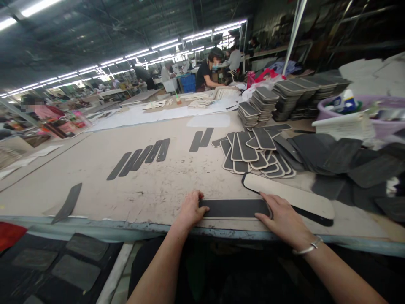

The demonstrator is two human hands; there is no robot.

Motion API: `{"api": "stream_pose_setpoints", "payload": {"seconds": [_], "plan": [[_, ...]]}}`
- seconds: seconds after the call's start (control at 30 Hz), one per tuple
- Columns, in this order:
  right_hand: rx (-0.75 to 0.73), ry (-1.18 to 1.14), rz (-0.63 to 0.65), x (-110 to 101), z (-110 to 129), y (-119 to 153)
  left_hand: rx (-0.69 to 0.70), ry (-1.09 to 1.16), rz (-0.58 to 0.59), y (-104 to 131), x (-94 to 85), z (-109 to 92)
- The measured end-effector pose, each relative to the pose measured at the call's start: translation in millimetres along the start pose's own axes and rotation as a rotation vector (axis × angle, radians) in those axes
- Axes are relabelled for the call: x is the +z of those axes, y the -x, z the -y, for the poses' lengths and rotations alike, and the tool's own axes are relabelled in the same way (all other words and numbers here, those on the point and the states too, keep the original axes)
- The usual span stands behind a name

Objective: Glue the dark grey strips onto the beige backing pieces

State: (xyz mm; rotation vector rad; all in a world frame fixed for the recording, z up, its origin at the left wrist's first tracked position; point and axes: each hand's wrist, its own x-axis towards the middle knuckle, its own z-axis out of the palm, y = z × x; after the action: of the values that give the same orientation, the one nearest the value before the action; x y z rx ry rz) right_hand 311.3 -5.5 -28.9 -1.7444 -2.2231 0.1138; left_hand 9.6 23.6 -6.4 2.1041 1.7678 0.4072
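Observation:
A long dark grey strip with rounded ends and a thin pale edge (234, 208) lies flat near the table's front edge. My left hand (191, 210) grips its left end, thumb on top. Its right end is between the thumb and fingers of my right hand (278, 213), which has a silver bracelet at the wrist. Just behind the right hand lies a cream strip (287, 194) on top of a black one (325, 221). Farther back is a loose heap of dark pieces with cream edges (248, 147).
Dark strips (144, 156) lie spaced across the pale tabletop (133, 196). Neat stacks (289, 93) stand at the back right, beside a purple basin (378, 103). Dark pads (76, 270) rest on a lower surface at left. A co-worker (207, 74) sits across the table.

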Motion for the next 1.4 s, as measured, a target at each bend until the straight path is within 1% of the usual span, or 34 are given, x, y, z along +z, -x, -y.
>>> {"api": "stream_pose_setpoints", "payload": {"seconds": [0.1, 0.2, 0.4, 0.47, 0.6, 0.63, 0.7, 0.73, 0.8, 0.9, 0.97, 1.03, 1.1, 1.27, 1.33, 1.4], "plan": [[-0.006, -0.018, 0.017, -1, -1, 1, 0.026, -0.059, 0.023, 1, -1.2, 1], [0.016, -0.045, 0.053, -3, -1, 2, 0.019, -0.11, 0.027, 4, -2.6, 2], [0.071, -0.188, 0.109, -8, 2, 4, 0.07, -0.013, 0.043, 7, -2.0, 4], [0.087, -0.233, 0.101, -8, 3, 3, 0.068, 0.026, 0.027, 7, -1.1, 5], [0.141, -0.356, -0.004, -12, 6, 2, 0.032, 0.081, -0.024, 6, -0.2, 5], [0.156, -0.411, -0.012, -14, 7, 1, 0.023, 0.115, -0.042, 5, -0.3, 4], [0.206, -0.582, 0.004, -19, 10, 1, -0.022, 0.262, -0.069, 3, -1.0, 2], [0.247, -0.704, 0.017, -21, 11, 1, -0.06, 0.388, -0.071, 2, -1.6, 2], [0.364, -1.004, 0.023, -23, 12, 1, -0.166, 0.746, -0.073, 0, -3.2, 0], [0.512, -1.413, -0.031, -21, 12, -1, -0.335, 1.314, -0.063, -2, -5.2, -3], [0.566, -1.547, -0.074, -20, 11, -3, -0.405, 1.529, 0.004, -2, -5.1, -7], [0.591, -1.592, -0.08, -21, 11, -4, -0.424, 1.603, 0.091, -1, -3.7, -10], [0.61, -1.604, -0.049, -22, 12, -3, -0.419, 1.605, 0.112, 0, -1.8, -14], [0.726, -1.555, 0.071, -21, 9, -1, -0.432, 1.566, -0.027, -3, -1.3, -15], [0.774, -1.477, 0.101, -20, 8, 0, -0.435, 1.548, -0.041, -4, -3.1, -14], [0.76, -1.373, 0.108, -19, 8, -1, -0.427, 1.53, -0.029, -4, -5.2, -12]]}}
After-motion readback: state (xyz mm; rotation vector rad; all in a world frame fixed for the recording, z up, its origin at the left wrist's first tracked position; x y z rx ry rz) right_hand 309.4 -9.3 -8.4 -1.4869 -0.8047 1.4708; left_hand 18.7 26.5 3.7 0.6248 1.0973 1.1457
